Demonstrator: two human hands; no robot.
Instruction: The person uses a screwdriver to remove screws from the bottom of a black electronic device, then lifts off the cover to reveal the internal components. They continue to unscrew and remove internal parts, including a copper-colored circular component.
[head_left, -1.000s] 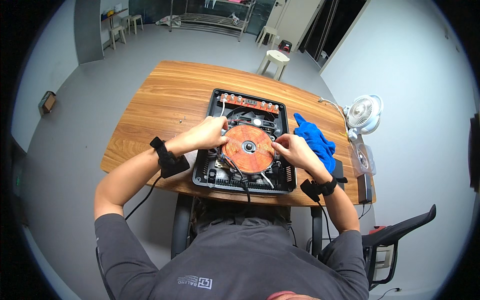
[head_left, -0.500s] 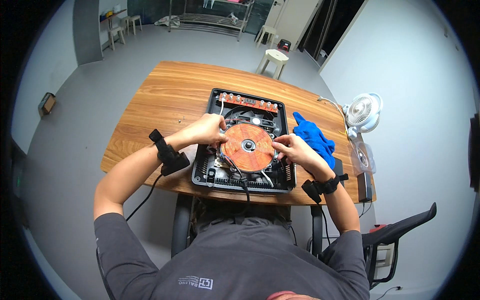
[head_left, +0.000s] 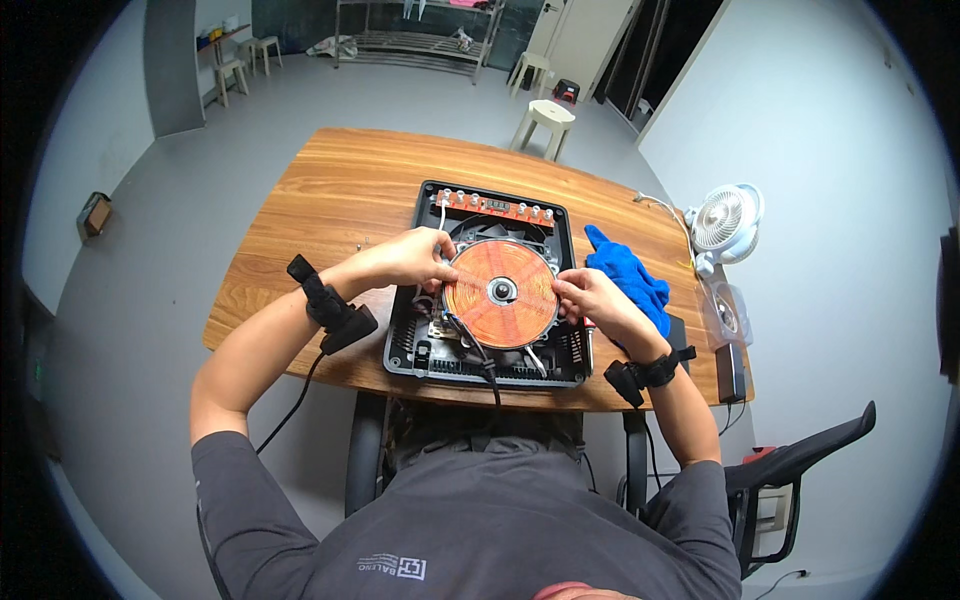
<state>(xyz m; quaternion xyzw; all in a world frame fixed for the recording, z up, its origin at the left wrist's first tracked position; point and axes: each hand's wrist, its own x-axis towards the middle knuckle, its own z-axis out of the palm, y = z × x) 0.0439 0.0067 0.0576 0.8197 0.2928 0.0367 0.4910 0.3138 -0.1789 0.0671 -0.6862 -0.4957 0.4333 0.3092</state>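
Observation:
Both hands grip a round copper induction coil (head_left: 485,315) by its rim, over the open black housing (head_left: 402,372) of an induction cooker. My left hand (head_left: 415,258) is closed on the coil's left edge, thumb on the face. At the opposite edge my right hand (head_left: 588,292) pinches the coil between thumb and fingers. A dark hub sits in the coil's centre. Wires run from its near edge into the housing. An orange circuit board (head_left: 512,209) with several round silvery parts lies along the housing's far side. The coil partly hides a black fan.
Right of the housing lies a blue cloth (head_left: 630,275). Beyond it are a white fan (head_left: 722,222), a clear plastic container (head_left: 728,318) and a black box (head_left: 731,372) at the table's edge. Small metal bits (head_left: 361,246) lie left of the housing. A slim red-and-silver tool (head_left: 589,345) lies against the housing's right side.
The coil has shifted slightly to the right and away from me, both hands still on it. It now covers the fan's hub, which showed before.

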